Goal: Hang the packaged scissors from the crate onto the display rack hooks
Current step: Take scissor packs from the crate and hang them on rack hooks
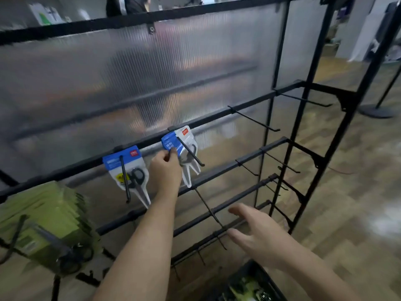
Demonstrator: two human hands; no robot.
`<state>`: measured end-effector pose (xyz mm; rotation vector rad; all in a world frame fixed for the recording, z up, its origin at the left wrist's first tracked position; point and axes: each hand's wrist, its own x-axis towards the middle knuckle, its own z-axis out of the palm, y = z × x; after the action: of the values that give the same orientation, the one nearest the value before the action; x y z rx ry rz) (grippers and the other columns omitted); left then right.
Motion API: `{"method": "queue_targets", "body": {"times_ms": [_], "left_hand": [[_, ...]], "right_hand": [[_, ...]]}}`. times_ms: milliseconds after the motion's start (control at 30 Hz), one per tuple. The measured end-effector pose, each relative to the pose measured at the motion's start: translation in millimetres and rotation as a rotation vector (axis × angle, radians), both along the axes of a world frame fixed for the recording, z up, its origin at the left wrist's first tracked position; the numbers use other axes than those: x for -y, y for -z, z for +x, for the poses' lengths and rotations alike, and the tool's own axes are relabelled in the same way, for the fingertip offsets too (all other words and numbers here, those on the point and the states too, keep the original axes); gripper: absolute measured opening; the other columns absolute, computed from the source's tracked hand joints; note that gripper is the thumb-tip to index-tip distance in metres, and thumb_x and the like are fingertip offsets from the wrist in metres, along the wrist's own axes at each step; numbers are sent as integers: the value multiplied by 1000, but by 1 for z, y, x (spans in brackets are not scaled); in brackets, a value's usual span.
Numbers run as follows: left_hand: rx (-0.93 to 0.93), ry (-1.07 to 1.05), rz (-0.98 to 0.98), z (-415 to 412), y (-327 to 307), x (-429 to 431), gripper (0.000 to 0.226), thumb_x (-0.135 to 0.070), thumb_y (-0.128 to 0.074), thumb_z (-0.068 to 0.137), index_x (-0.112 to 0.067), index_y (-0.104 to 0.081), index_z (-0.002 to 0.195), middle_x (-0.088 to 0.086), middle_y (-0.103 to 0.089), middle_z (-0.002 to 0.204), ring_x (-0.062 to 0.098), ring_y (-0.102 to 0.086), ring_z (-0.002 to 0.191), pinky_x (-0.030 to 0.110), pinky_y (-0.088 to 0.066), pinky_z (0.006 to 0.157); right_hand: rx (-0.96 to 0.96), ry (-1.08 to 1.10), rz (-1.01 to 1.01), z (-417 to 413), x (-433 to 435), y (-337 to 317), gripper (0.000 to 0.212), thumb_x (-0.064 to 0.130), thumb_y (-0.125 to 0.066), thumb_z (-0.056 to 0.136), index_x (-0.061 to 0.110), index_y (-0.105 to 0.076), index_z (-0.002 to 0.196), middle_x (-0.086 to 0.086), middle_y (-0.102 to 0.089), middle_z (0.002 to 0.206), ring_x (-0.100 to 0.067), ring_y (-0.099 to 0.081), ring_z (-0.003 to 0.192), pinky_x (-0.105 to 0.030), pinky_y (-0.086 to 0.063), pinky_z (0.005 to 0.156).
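My left hand [166,168] pinches the left edge of a blue-topped scissors pack [173,144] that hangs on a black hook [191,152] of the display rack [217,118]. A second pack [189,135] with a red label hangs behind it on the same hook. Another blue-topped scissors pack [128,170] hangs on the hook to the left. My right hand [258,233] hovers, fingers spread and holding nothing, above the dark crate [249,281] at the bottom edge, which holds more packs.
A thick stack of green packs [45,224] hangs at the lower left. Several bare hooks [253,119] stick out to the right and on the lower bars. A translucent ribbed panel backs the rack. Wooden floor and a stanchion base [375,110] lie to the right.
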<state>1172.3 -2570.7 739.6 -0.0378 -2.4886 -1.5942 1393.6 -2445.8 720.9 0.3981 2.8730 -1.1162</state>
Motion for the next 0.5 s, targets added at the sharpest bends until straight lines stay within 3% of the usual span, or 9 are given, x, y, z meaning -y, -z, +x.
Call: {"method": "queue_targets", "body": {"times_ms": [133,233,367,433,500], "left_hand": [[31,-63,33,-9,-4,-2,26,-47,-56,102,-23,-63,93,-10,-59,79,5,-52,67,28,-33,56],[27,-89,44,2,5,1,19,-38,-60,101,-19,-57,105,-8,-61,91,11,-58,77,30,-42,64],[48,58,95,39,15,13,25,-23,-68,97,-14,-56,117,1,-65,105,8,-60,84,16,-39,63],[65,187,14,60,17,22,23,-20,-68,96,-20,-57,117,-3,-62,111,6,-60,95,17,-44,72],[40,236,-135,86,17,32,20,-23,-66,97,-29,-57,114,-6,-58,119,9,-58,107,26,-49,89]], "right_hand": [[38,83,19,14,4,8,50,53,-55,97,36,-45,143,15,-53,142,-1,-49,127,-24,-42,108],[50,89,41,23,5,13,52,54,-54,96,36,-46,144,17,-53,144,-2,-47,131,-27,-41,111],[60,3,63,26,-5,8,52,50,-55,98,37,-42,147,18,-49,147,-2,-45,134,-23,-38,112],[62,-49,123,23,-17,3,54,49,-55,99,37,-40,149,16,-48,148,-4,-46,133,-24,-40,110],[48,-97,193,19,-30,-3,57,48,-55,99,36,-36,151,14,-47,149,-6,-48,132,-25,-42,108]]}}
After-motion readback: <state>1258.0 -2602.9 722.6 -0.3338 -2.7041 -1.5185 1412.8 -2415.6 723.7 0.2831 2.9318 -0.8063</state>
